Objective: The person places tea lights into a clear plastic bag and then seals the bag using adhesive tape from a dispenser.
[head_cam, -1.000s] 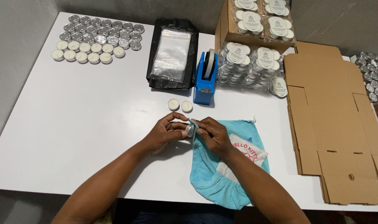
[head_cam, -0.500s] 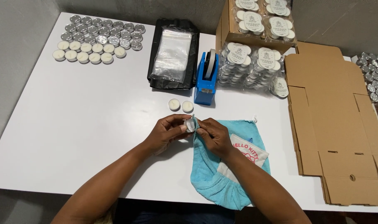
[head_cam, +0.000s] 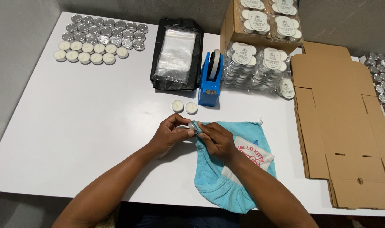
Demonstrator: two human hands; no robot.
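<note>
My left hand (head_cam: 169,134) and my right hand (head_cam: 217,139) meet over the white table (head_cam: 87,126), both pinching a small round metal tealight cup (head_cam: 195,127) held on its side between the fingertips. The cup hangs just above the left edge of a blue towel (head_cam: 220,179) that lies under my right hand. Two white tealight candles (head_cam: 184,107) lie on the table just beyond my hands, in front of a blue tape dispenser (head_cam: 210,80).
Rows of silver cups and white candles (head_cam: 97,40) fill the far left corner. A stack of clear bags on black plastic (head_cam: 177,55) lies at the back. Packed candle bundles (head_cam: 260,63) and an open carton (head_cam: 260,19) stand behind; flat cardboard (head_cam: 344,126) covers the right.
Both hands have stayed in place over the towel's edge. The fingers have shifted slightly, turning the small cup between them.
</note>
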